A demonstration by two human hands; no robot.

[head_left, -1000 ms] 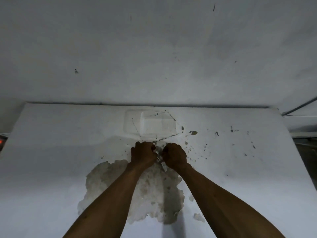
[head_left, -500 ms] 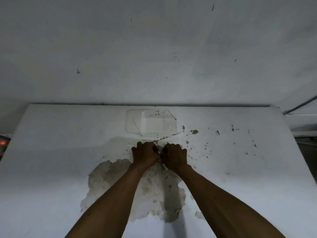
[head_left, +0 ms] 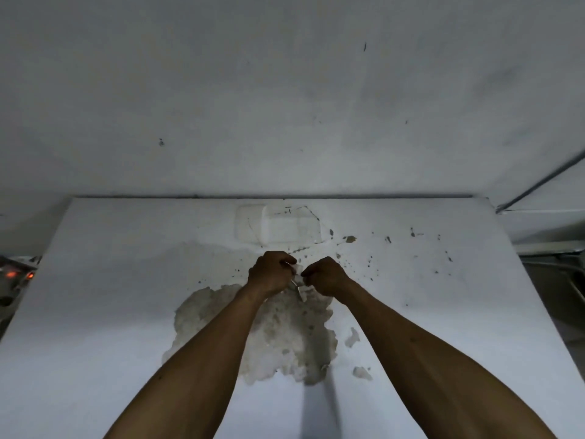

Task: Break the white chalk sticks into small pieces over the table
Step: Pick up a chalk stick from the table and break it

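Observation:
Both fists hover close together above the middle of the white table [head_left: 110, 312]. My left hand [head_left: 271, 274] is closed around white chalk sticks [head_left: 297, 268], whose pale ends show at its inner edge. My right hand [head_left: 326, 275] is closed too, a small gap to the right of the left fist, and what it grips is hidden by its fingers. A thin white piece [head_left: 301, 292] shows just below the gap between the hands, over a large patch where the table's paint has flaked off [head_left: 285, 337].
A white rectangular box [head_left: 278, 226] sits at the table's far edge against the white wall. Dark specks are scattered over the right half of the table. A device with red lights [head_left: 12, 275] lies off the left edge. A pipe [head_left: 538, 185] runs along the wall on the right.
The two fists, pressed together half a second ago, have drawn slightly apart, and pale chalk shows between them again.

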